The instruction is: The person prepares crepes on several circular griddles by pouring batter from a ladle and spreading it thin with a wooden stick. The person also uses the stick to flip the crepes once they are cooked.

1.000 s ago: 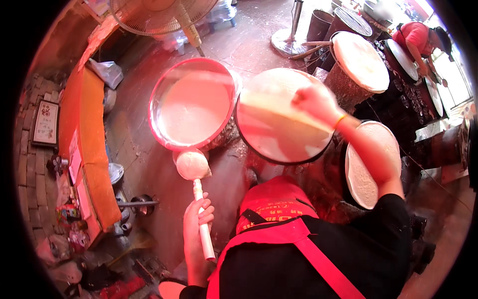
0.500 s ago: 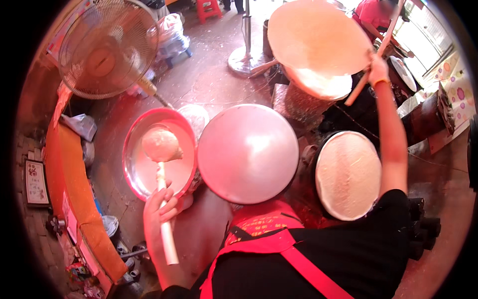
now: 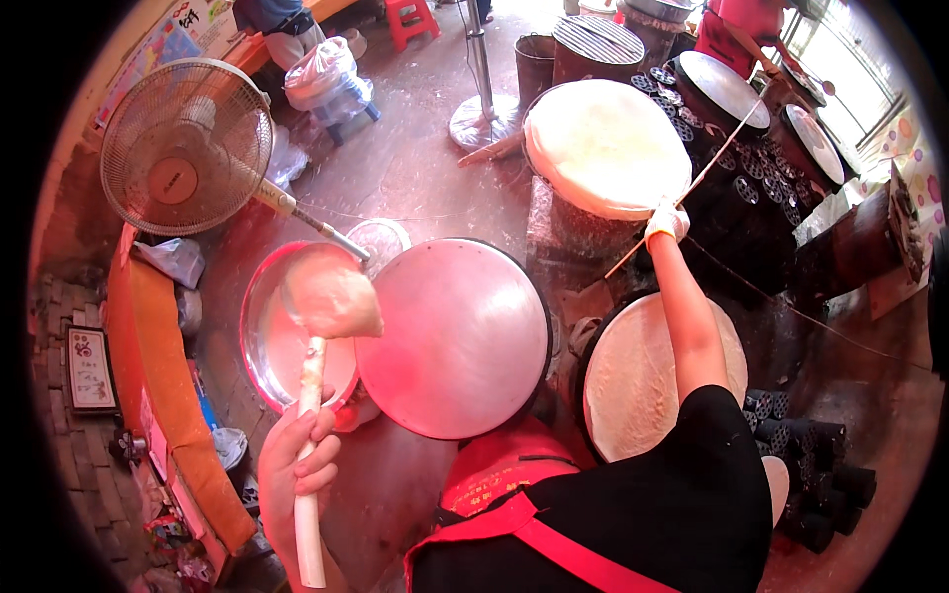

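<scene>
In my left hand (image 3: 300, 460) is the pale handle of a ladle (image 3: 334, 296), its bowl heaped with thick, pale batter. The ladle hangs over the basin of batter (image 3: 259, 331) and the left edge of the bare round griddle (image 3: 455, 341). My right arm reaches far forward; my right hand (image 3: 667, 219) grips a long thin wooden stick (image 3: 720, 151). That hand is at the near right rim of a pile of thin round pancakes (image 3: 603, 148). Beneath my right forearm, a second griddle carries a spread pancake (image 3: 633, 381).
A standing fan (image 3: 188, 148) leans in from the left, beside an orange counter (image 3: 163, 385). Black perforated coal briquettes (image 3: 816, 460) stand at right. More griddles (image 3: 724, 89) lie far right, near another person in red (image 3: 736, 35). A metal pole (image 3: 479, 69) stands ahead.
The large pancake raised near my right hand has come down flat onto the pile. My right hand has moved left and lower with the stick. The loaded ladle has shifted slightly right, toward the bare griddle.
</scene>
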`<state>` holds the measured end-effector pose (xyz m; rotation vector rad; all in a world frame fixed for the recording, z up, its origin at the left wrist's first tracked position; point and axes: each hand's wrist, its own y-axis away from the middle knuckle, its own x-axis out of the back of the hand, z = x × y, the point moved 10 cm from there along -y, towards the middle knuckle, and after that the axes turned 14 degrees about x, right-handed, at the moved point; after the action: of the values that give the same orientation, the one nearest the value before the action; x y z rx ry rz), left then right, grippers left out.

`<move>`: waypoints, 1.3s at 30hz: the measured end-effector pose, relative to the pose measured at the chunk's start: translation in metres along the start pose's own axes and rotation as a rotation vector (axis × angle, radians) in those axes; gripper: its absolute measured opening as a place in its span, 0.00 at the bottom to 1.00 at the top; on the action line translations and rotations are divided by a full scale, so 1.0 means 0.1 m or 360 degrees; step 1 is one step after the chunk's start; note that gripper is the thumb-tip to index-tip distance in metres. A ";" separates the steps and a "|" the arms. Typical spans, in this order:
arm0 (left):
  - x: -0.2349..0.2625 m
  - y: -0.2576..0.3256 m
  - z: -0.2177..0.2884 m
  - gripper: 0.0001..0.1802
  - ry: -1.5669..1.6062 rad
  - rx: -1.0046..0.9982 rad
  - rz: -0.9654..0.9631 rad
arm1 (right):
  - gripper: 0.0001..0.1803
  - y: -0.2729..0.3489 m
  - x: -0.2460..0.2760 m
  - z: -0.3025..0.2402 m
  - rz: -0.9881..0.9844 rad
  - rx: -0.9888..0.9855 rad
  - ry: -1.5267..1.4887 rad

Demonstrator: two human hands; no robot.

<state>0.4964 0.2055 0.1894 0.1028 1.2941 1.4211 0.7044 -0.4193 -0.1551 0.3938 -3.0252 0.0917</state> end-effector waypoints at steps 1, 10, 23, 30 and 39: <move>-0.09 -0.02 -0.03 0.19 -0.0099 0.0019 -0.0029 | 0.21 -0.04 0.06 -0.03 0.0035 0.0037 -0.0024; -0.11 -0.79 -0.61 0.17 -0.1064 0.0439 -0.0124 | 0.21 2.41 1.04 -1.02 -0.1014 -0.0688 -0.0946; 0.37 -1.79 0.06 0.11 -0.2387 -0.1911 0.0189 | 0.28 5.30 2.59 -0.93 -0.0924 0.0758 0.1589; 0.62 -1.17 0.63 0.13 -0.1783 -0.1702 -0.0213 | 0.24 5.49 1.63 -0.77 -0.0909 -0.0481 -0.0439; 2.65 -1.05 0.29 0.17 -0.1127 -0.0015 -0.0212 | 0.23 6.18 1.62 -0.56 -0.0482 -0.0653 -0.0758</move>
<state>0.4929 0.3923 -0.0282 0.4612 0.6918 1.1234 0.3932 0.1403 -0.1131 0.9324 -3.2522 -0.7271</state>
